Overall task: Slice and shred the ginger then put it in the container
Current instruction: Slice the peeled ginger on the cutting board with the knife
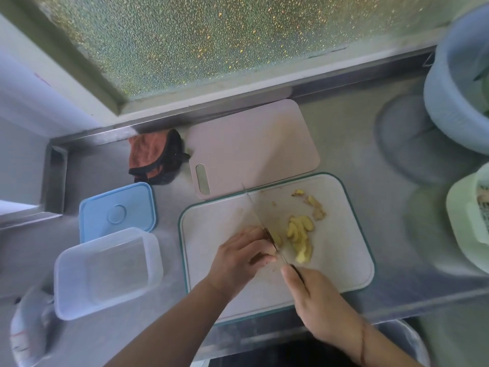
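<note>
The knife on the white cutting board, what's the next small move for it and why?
Probably another downward cut. The right hand holds the knife against the ginger piece under the left hand, sliced ginger lies just right of the blade, and the clear container holds none yet.

Home kitchen. Stainless steel bench (357,133) with raised back lip runs under a frosted pebbled window (211,35). Two cutting boards on it, white one (344,247) with green rim, pinkish one (251,147) behind. Plastic tubs at right: blue basin (449,83), green colander basket (468,223). Rust-coloured dishcloth (156,154) in the corner.
</note>
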A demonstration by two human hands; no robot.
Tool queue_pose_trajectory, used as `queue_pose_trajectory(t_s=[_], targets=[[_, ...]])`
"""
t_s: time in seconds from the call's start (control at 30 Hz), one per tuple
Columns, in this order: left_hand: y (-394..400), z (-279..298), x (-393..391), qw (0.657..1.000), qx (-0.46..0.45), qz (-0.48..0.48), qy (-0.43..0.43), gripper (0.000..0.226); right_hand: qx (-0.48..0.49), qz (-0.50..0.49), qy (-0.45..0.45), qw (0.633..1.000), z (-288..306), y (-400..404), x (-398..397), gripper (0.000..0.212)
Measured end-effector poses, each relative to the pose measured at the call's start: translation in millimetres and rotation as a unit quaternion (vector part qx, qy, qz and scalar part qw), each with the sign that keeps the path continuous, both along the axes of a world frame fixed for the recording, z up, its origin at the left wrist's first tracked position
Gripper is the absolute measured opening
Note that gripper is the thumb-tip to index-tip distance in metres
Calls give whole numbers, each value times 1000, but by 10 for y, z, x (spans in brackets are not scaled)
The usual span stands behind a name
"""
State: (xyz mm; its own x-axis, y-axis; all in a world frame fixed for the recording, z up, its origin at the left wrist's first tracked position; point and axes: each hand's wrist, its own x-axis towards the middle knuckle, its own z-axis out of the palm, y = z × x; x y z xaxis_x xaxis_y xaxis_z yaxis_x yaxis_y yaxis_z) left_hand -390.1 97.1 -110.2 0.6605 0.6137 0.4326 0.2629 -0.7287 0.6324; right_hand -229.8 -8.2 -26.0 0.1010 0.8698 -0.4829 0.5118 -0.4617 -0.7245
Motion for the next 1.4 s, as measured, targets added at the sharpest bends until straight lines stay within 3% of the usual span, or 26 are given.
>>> queue_pose_trajectory(t_s=[0.23, 0.4, 0.63, 0.77, 0.93, 1.0, 1.1, 1.23, 1.4], targets=[[12, -1, 6, 1000, 1, 0, -18, 14, 10, 14, 5, 1000, -35, 189, 1, 54], [8, 12, 2, 1000, 9, -5, -19, 23, -27, -23, 3, 999, 31, -160, 22, 47], [1, 13, 14, 1000, -4, -3, -25, 15, -15, -14, -5, 1000, 25, 112, -16, 55], [3, 17, 10, 1000, 0, 3, -26, 22, -91, -58, -3, 994, 187, -261, 11, 42], [-14, 95, 38, 1000, -10, 2, -30, 13, -27, -14, 7, 1000, 77, 201, 6, 56], [-27, 113, 36, 1000, -18, 2, -22, 16, -30, -37, 26, 999, 23, 286, 56, 51], [-37, 86, 11, 1000, 2, 13, -2, 15, -29, -63, 40, 997, -29, 185, 179, 61], [-75, 78, 15, 999, 4, 32, -1, 15, -56, -111, 126, 984, 5, 154, 242, 58], [-100, 170, 47, 999, -18, 50, 9, 17, 44, -19, -5, 999, 144, 23, 203, 56]])
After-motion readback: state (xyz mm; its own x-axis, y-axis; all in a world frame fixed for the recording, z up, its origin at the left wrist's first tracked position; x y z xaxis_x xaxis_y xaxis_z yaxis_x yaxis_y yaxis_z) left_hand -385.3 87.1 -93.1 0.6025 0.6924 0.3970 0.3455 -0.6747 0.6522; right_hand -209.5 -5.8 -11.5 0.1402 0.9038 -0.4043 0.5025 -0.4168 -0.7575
